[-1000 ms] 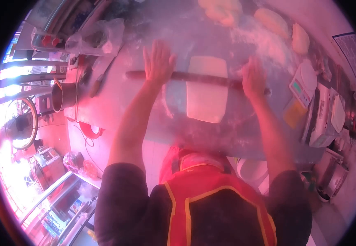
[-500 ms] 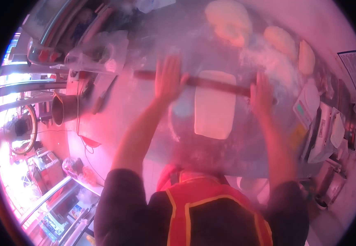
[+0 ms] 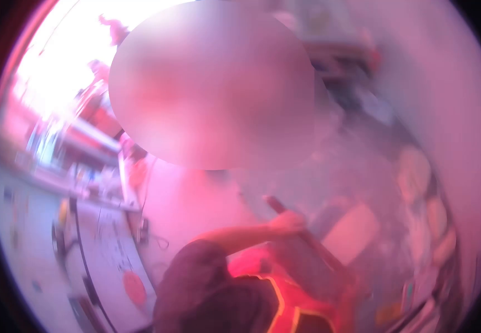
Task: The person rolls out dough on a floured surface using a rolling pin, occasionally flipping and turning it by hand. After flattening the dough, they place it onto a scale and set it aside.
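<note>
My left hand (image 3: 287, 223) is closed around the long, dark rolling pin (image 3: 321, 251) near its upper end. The pin slants down to the right, in front of my apron. Smeared by motion, my right hand (image 3: 350, 286) is at the pin's lower end, and I cannot tell how its fingers lie. Just beyond the pin lies a pale, flat rectangular sheet of dough (image 3: 354, 232) on the grey work surface (image 3: 284, 186).
Dough lumps (image 3: 415, 173) line the right side of the work surface by the wall. A yellow item (image 3: 388, 313) is at lower right. A counter with a red round thing (image 3: 135, 287) stands left. A large blurred oval hides the upper middle.
The view has swung to the left and is blurred. The rolling pin has gone from lying across the dough sheet to slanting nearer my body. My left hand has changed from flat to wrapped round it.
</note>
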The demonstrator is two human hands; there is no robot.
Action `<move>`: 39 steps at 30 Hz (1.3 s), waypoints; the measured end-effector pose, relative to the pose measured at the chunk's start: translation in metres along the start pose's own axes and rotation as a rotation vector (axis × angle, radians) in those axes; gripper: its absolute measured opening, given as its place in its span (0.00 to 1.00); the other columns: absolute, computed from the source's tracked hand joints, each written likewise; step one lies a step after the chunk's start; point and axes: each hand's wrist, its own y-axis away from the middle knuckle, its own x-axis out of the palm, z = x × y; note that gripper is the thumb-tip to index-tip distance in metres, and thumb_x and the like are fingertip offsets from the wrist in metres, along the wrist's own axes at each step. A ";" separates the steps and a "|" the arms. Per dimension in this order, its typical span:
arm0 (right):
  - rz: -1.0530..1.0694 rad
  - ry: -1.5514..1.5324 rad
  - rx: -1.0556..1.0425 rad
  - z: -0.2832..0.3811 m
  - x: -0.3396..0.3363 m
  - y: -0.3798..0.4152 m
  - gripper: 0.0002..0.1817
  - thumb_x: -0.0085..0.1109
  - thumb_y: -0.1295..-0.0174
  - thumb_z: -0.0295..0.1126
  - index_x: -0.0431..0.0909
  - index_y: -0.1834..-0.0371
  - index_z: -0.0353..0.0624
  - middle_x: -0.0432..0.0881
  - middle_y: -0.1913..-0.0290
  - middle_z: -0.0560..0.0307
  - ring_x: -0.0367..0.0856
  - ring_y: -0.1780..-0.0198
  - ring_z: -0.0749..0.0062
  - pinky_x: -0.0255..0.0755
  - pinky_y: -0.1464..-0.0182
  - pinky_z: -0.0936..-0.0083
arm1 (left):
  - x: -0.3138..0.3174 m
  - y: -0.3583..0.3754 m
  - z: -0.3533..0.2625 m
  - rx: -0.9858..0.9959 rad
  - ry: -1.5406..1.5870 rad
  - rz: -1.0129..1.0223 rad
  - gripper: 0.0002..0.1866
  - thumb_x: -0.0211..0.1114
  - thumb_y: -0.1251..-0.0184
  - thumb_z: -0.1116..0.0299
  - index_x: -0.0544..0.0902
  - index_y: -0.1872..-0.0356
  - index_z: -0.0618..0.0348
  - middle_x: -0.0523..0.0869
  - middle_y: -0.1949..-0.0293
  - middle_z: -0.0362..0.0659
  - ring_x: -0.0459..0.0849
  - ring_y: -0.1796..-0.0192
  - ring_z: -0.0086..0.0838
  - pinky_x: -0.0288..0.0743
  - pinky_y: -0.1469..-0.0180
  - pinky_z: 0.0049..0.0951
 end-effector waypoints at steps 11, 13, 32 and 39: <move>-0.006 -0.294 0.039 -0.001 0.028 -0.304 0.32 0.69 0.45 0.31 0.68 0.37 0.38 0.74 0.41 0.41 0.73 0.40 0.50 0.68 0.39 0.57 | -0.047 -0.061 0.107 -0.619 -0.085 -0.202 0.17 0.64 0.46 0.65 0.75 0.55 0.55 0.77 0.58 0.43 0.76 0.49 0.39 0.69 0.50 0.40; 0.237 -0.421 0.091 0.005 0.040 -0.310 0.32 0.70 0.46 0.33 0.68 0.38 0.37 0.75 0.43 0.42 0.74 0.41 0.51 0.68 0.40 0.58 | -0.040 -0.057 0.119 -0.690 -0.119 -0.219 0.18 0.64 0.45 0.65 0.75 0.53 0.56 0.77 0.56 0.44 0.75 0.47 0.40 0.68 0.48 0.41; -0.108 -1.032 0.810 0.054 -0.176 -0.107 0.11 0.62 0.35 0.35 0.77 0.57 0.38 0.79 0.70 0.59 0.77 0.68 0.76 0.71 0.64 0.74 | 0.015 -0.128 -0.045 -0.391 1.094 0.837 0.21 0.62 0.33 0.58 0.83 0.44 0.59 0.86 0.49 0.52 0.84 0.47 0.43 0.74 0.42 0.40; -0.169 -0.529 1.008 0.004 -0.007 -0.040 0.28 0.64 0.49 0.41 0.71 0.47 0.40 0.81 0.51 0.36 0.78 0.45 0.39 0.72 0.44 0.53 | 0.099 -0.130 -0.034 -0.343 0.728 0.524 0.24 0.67 0.37 0.50 0.83 0.53 0.64 0.87 0.64 0.48 0.84 0.59 0.36 0.77 0.53 0.38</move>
